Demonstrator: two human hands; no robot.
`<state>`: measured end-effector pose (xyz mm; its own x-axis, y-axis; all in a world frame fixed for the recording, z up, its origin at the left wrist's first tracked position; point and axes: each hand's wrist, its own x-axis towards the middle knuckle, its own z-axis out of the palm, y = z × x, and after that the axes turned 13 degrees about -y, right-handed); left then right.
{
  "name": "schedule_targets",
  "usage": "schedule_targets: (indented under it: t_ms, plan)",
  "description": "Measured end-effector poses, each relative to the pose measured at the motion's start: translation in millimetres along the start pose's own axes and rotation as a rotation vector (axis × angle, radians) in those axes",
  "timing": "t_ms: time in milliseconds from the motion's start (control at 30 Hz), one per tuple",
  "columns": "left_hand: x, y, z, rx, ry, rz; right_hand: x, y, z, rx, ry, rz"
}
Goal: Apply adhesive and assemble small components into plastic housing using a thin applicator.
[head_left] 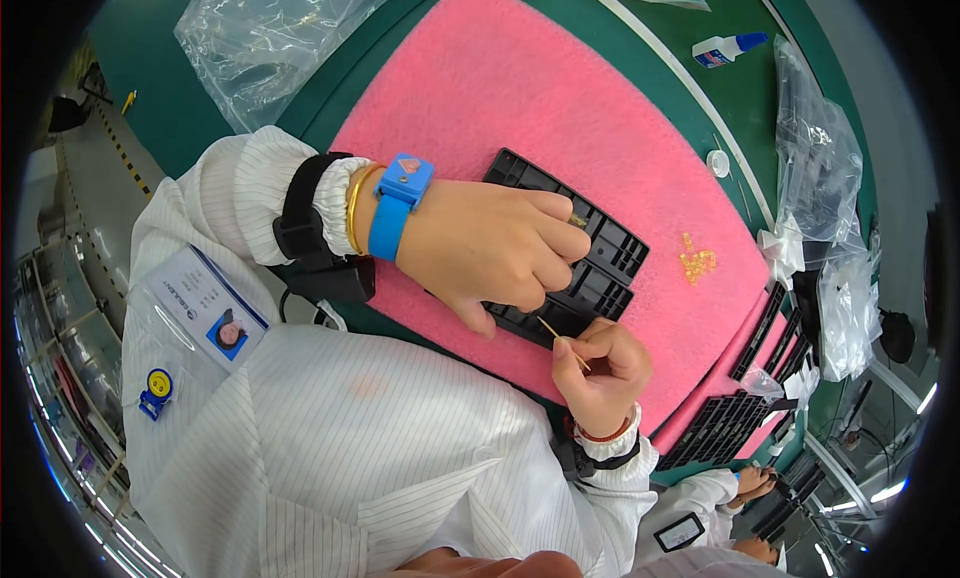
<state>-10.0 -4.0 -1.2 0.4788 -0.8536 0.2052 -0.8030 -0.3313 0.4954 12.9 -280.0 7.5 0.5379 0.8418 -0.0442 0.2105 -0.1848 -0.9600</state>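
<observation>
- Black plastic makes up the tray (600, 268), a flat rectangular part with ribbed walls that split it into long compartments; it lies tilted on the pink foam mat (520, 88), near the mat's lower edge.
- The left hand (490, 248) rests on the tray with its fingers (565, 240) curled under, pinching a tiny yellowish piece against one of the upper compartments.
- That wrist wears a blue strap (398, 206) and a gold bangle (354, 210) at the cuff of a white striped sleeve.
- The right hand (598, 363) sits at the tray's lower edge, its fingers closed on a thin wooden stick (560, 341) whose tip points up toward the tray, just under the left hand.
- What lies inside the tray's compartments cannot be told; most are covered by the left hand.
- A small heap of amber-yellow pieces (697, 262) lies loose on the mat, to the right of the tray and apart from it.
- More black trays (728, 426) are stacked at the mat's right and lower-right edge.
- The mat lies on a green surface (740, 98).
- On the surface past the mat stand a small white bottle with a blue cap (728, 49) lying on its side and a little white cap (717, 163).
- Clear plastic bags (270, 38) lie crumpled at the upper left, others at the right edge (820, 168); their contents are not discernible.
- Another person's hands (752, 481) show at the lower right.
</observation>
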Motion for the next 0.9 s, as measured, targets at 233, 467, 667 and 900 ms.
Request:
schedule_targets:
  t_ms: [233,467,667,900]
  plan:
    - [0.3,0.7,4.8,-0.008,0.033,-0.007,2.7,0.1,1.6,-0.078,0.003,-0.035]
    - [-0.7,1.1,4.5,0.001,0.026,-0.004,4.8,-0.9,1.6,-0.129,-0.007,-0.055]
    - [0.1,1.1,3.2,0.011,0.009,-0.016,6.0,-1.7,0.5,-0.145,-0.016,-0.053]
    - [0.3,-0.4,3.5,0.002,0.011,-0.014,6.3,-1.6,0.2,-0.152,-0.017,-0.048]
